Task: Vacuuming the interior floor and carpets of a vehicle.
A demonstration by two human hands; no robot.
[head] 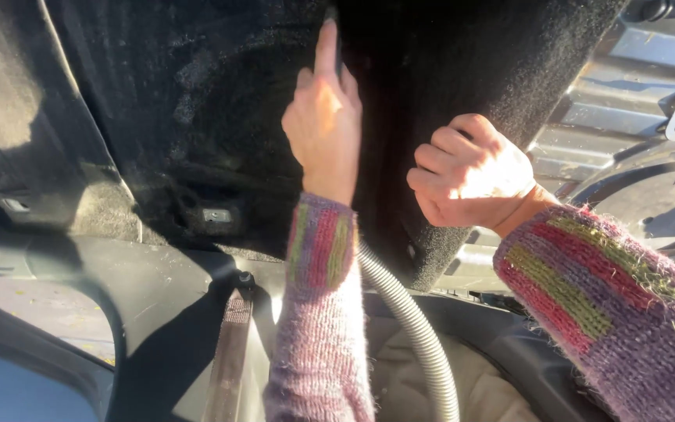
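The left hand (pixel 323 129), at the upper middle of the frame, is wrapped around a dark vacuum nozzle (pixel 338 47), of which only a narrow edge shows beside the raised index finger; that finger lies straight along the nozzle and points toward the top edge. The nozzle's long axis runs nearly vertical in the picture, and its tip presses against the black fuzzy carpet liner (pixel 197 101) that fills the upper half of the view. From under the left wrist a grey ribbed vacuum hose (pixel 419 332) curves down to the lower middle of the frame, so the tool lies above the grip and the hose below it.

The right hand (pixel 470 172), just right of centre, is clenched on the folded edge of the same carpet liner, holding it up and away from the bare grey metal car floor (pixel 626 101) at the upper right. The left hand is nearer the nozzle tip; the right hand sits just beside it, not touching.

Counted: two hands, both in striped pink and purple knitted sleeves (pixel 603 305); one nozzle; one hose; one carpet liner. A brownish seat-belt strap (pixel 232 344) hangs at the lower left of centre.
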